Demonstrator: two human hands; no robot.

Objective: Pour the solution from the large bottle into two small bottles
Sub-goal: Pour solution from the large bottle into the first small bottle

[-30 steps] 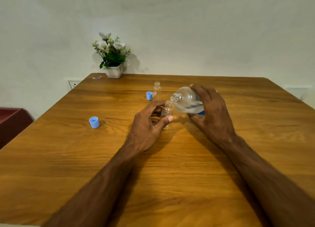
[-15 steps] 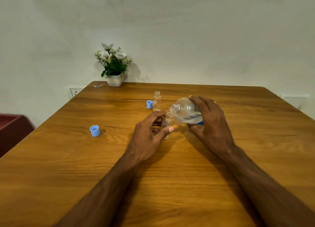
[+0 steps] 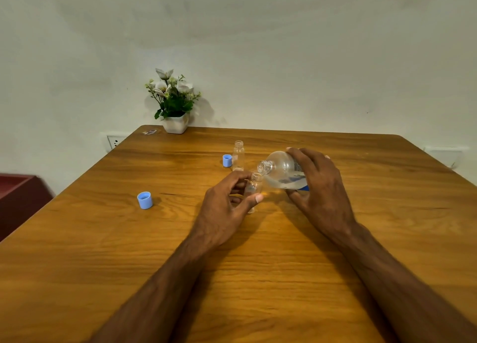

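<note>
My left hand [image 3: 227,208] pinches the small bottle [image 3: 254,190] upright so it won't tip. My right hand [image 3: 317,185] wraps the big bottle [image 3: 280,171], tilted so its ribbed neck hangs just above that small mouth. All clear smooth plastic. Behind the small bottle stands its twin [image 3: 238,155], uncapped, beside a blue cap [image 3: 227,160].

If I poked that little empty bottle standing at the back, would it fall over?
Probably. The small bottle is tall and narrow and looks empty, so likely light and tippy. It looks round, so it might roll toward the blue cap beside it. Glass or plastic? I cannot tell.
</note>
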